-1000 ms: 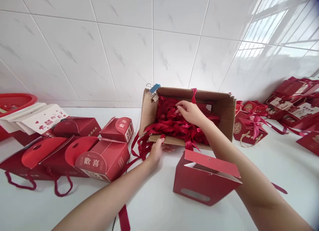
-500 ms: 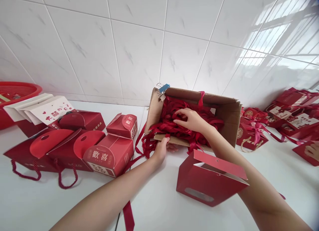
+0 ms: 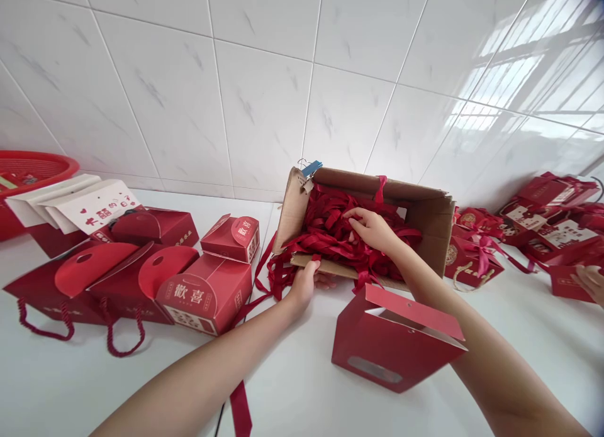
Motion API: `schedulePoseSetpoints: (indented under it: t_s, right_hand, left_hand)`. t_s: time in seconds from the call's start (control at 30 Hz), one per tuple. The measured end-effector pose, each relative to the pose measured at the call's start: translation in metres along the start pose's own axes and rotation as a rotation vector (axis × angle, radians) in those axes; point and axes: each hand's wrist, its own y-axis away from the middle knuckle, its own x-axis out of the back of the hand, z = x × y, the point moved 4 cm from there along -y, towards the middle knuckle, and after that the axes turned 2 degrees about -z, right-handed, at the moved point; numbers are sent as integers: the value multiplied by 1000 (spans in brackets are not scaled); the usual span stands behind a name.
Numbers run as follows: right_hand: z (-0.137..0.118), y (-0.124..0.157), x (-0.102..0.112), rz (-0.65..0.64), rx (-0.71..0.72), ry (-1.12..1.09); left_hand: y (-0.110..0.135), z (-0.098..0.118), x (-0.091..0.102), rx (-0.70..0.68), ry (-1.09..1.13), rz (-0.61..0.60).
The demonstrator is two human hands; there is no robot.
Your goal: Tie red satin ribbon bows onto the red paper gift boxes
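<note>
A cardboard box (image 3: pixel 436 245) lies tilted toward me, filled with a tangle of dark red ribbons (image 3: pixel 325 220). My left hand (image 3: pixel 306 285) grips the box's low front edge, its thumb on top near a strand of ribbon and its fingers underneath. Inside the box, my right hand (image 3: pixel 370 228) has its fingers curled on a strand of ribbon; the exact grip is partly hidden among the loops. In front of the box, beside my right forearm, stands a red gift box (image 3: pixel 377 342) with a partly raised lid and an oval window.
Red gift boxes (image 3: pixel 207 292) with rope handles stand at left, before a red basket (image 3: pixel 38 163). A blue clip (image 3: pixel 311 168) holds the cardboard box's corner. More ribboned boxes (image 3: pixel 476 258) are at right, where another person's hand (image 3: pixel 589 281) touches a red box (image 3: pixel 569 283).
My right hand has shifted slightly right within the ribbons, its fingers drawing in on a strand. My left hand stays on the box edge. The other person's hand at right has moved slightly.
</note>
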Motion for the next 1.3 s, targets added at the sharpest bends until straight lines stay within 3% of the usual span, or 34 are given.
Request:
schedulePoseSetpoints:
  t_s: [0.13, 0.3, 0.43, 0.5, 0.63, 0.7, 0.77, 1.0, 1.2, 1.3]
  right_hand:
    - [9, 0, -3, -12, -52, -29]
    - [6, 4, 0, 38, -17, 19]
    - [6, 7, 5, 65, 9, 236]
    - [7, 7, 8, 137, 34, 403]
    - [0, 7, 5, 224, 280, 598]
    - [-5, 7, -2, 140, 465, 515]
    - [-8, 5, -9, 46, 552, 409]
    - [-12, 0, -19, -113, 459, 513]
    - [-17, 7, -9, 64, 494, 515]
    - [-17, 9, -10, 61, 486, 491]
  left_hand:
    - [-1, -1, 0, 1, 0, -4]
    - [-2, -2, 0, 8, -9, -14]
    - [-2, -2, 0, 8, -13, -11]
    - [-2, -2, -1, 6, -14, -4]
    - [-2, -3, -1, 2, -16, 4]
    - [-1, -2, -1, 1, -19, 5]
    - [-1, -2, -2, 2, -22, 5]
    - [-1, 0, -2, 2, -28, -5]
    - [-1, -2, -2, -1, -32, -4]
    - [-2, -2, -1, 0, -40, -7]
